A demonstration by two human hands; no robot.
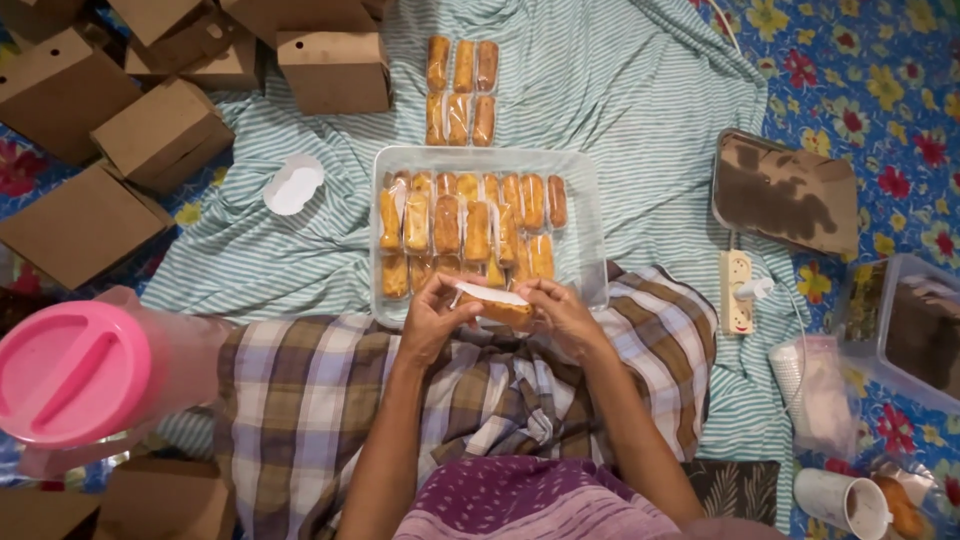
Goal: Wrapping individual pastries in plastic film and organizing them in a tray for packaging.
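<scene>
Head view: left hand [432,322] and right hand [560,312] both pinch one wrapped pastry [497,304] over the lap, at the near edge of the clear tray [590,215]. Judged step: sealing the wrapper; next requires steady fingertip alignment.

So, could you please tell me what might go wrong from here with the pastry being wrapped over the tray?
1. Both hands, left hand and right hand, hold the pastry by its ends above the tray; a slip could drop it onto the wrapped pieces.
2. The tray's near edge rests on the checked lap cloth, so shifting legs might tilt it.
</scene>
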